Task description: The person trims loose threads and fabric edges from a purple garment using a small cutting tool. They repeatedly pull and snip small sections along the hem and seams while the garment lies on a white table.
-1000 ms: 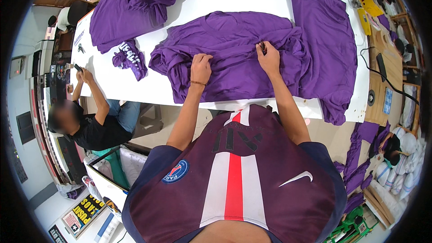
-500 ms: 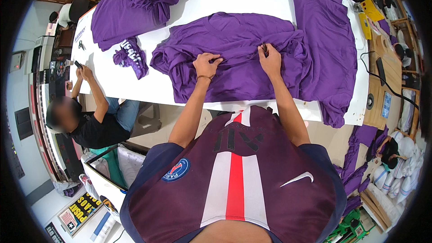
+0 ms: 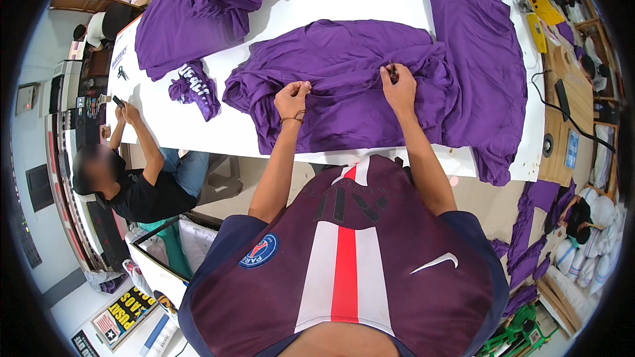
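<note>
A purple T-shirt (image 3: 354, 122) lies crumpled and spread on the white table in front of me, its neckline at the far side. Over its left part is my left hand (image 3: 291, 100), thumb and fingertips pinched together; whether cloth or a thread is between them is too small to tell. My right hand (image 3: 399, 89) is curled over the right part of the shirt, at a fold. Within its fingers shows a small dark tool (image 3: 394, 76), mostly hidden, its kind unclear.
Purple garments (image 3: 486, 79) lie flat at the right, overhanging the table (image 3: 344, 157). Another purple pile (image 3: 198, 23) and a small printed purple bundle (image 3: 195, 89) lie left. Scissors (image 3: 121, 73) rest near the left edge. A seated person (image 3: 155, 188) holds a phone there.
My left hand has shifted left, and its fingers have drawn together into a pinch. The right hand stays nearly in place, turned slightly, with more of the dark tool showing.
</note>
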Demonstrator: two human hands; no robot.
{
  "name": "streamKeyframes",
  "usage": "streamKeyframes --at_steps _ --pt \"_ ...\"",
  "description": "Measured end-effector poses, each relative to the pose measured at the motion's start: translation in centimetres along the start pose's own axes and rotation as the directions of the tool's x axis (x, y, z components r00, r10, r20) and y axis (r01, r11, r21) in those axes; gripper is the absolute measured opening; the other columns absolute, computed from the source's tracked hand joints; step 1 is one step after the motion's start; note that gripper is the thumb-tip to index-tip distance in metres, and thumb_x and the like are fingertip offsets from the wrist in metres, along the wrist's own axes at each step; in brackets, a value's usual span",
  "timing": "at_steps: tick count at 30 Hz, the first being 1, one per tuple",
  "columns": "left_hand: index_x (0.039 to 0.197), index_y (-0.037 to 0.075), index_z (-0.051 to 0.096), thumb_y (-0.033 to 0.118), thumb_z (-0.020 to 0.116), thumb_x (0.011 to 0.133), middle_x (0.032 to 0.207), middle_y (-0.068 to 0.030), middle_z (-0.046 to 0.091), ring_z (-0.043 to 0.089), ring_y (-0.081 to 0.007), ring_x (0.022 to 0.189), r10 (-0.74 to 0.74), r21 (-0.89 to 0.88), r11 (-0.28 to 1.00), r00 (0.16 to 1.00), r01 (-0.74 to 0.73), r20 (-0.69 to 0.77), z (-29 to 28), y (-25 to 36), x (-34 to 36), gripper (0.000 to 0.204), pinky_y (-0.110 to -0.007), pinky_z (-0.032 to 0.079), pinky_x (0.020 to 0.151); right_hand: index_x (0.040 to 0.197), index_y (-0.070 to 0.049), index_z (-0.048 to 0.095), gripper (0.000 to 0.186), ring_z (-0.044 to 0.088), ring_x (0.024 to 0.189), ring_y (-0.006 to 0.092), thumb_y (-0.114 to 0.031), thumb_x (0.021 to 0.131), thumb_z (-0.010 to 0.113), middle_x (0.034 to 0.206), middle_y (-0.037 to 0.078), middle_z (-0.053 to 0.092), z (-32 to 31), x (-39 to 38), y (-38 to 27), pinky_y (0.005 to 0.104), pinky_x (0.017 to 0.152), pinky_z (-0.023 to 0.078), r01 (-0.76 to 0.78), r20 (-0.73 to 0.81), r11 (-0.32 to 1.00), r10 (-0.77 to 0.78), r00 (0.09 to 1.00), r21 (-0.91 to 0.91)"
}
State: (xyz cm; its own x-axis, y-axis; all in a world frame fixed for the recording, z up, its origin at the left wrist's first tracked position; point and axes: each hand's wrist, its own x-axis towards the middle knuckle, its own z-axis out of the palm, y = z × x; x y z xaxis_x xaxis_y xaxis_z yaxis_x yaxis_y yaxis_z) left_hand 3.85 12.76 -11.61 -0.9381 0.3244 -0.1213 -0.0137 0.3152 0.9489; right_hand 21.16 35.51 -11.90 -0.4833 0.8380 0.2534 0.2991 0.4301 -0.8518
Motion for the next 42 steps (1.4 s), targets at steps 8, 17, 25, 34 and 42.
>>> streamKeyframes --at_steps 8,17,25,34,42 --pt "0.100 -0.005 0.077 0.014 0.081 0.092 0.087 -0.0062 0.077 0.070 -0.0102 0.078 -0.049 -0.070 0.996 0.999 0.050 0.017 -0.3 0.2 -0.1 0.021 -0.023 0.055 0.076 0.108 0.000 0.071 0.034 0.070 0.093 0.0428 -0.033 0.101 0.063 0.094 0.023 0.072 0.3 -0.5 -7.7 0.0485 0.080 0.053 -0.042 0.385 0.992 -0.007 0.923 0.117" --pt "0.100 -0.004 0.079 0.015 0.086 0.088 0.087 -0.0057 0.077 0.069 -0.0097 0.077 -0.051 -0.110 0.993 0.998 0.048 -0.023 -0.3 -0.2 0.4 0.024 -0.023 0.055 0.074 0.104 0.000 0.055 0.032 0.071 0.088 0.0460 -0.031 0.101 0.061 0.091 0.025 0.072 5.9 -4.7 -9.2 0.0594 0.074 0.054 0.215 0.711 0.968 -0.059 0.700 -0.132" --pt "0.099 -0.004 0.079 0.016 0.087 0.087 0.087 -0.0048 0.077 0.068 -0.0081 0.077 -0.033 -0.088 0.996 0.999 0.032 -0.011 -0.4 -0.2 0.1 0.025 -0.023 0.054 0.073 0.107 0.002 0.057 0.033 0.072 0.083 0.0480 -0.031 0.103 0.058 0.089 0.027 0.072 7.1 -4.8 -9.9 0.0587 0.073 0.057 0.244 0.742 0.946 -0.007 0.670 -0.212" --pt "0.097 -0.004 0.078 0.011 0.084 0.088 0.084 -0.0040 0.076 0.067 -0.0088 0.075 -0.002 -0.098 0.995 0.998 0.009 0.070 -0.8 1.0 -0.4 0.019 -0.023 0.054 0.072 0.105 0.002 0.061 0.032 0.073 0.085 0.0468 -0.030 0.103 0.057 0.089 0.027 0.073 7.5 -5.0 -9.4 0.0577 0.074 0.057 0.265 0.761 0.930 0.025 0.648 -0.256" --pt "0.092 -0.001 0.080 0.017 0.084 0.086 0.084 -0.0048 0.078 0.069 -0.0100 0.077 -0.167 0.310 0.951 0.832 -0.007 0.529 -11.9 6.7 -3.4 0.019 -0.028 0.055 0.074 0.110 -0.001 0.067 0.036 0.073 0.085 0.0403 -0.033 0.095 0.070 0.089 0.021 0.074 0.3 -3.9 -8.6 0.0491 0.076 0.056 -0.004 0.718 0.995 0.078 0.692 -0.105"
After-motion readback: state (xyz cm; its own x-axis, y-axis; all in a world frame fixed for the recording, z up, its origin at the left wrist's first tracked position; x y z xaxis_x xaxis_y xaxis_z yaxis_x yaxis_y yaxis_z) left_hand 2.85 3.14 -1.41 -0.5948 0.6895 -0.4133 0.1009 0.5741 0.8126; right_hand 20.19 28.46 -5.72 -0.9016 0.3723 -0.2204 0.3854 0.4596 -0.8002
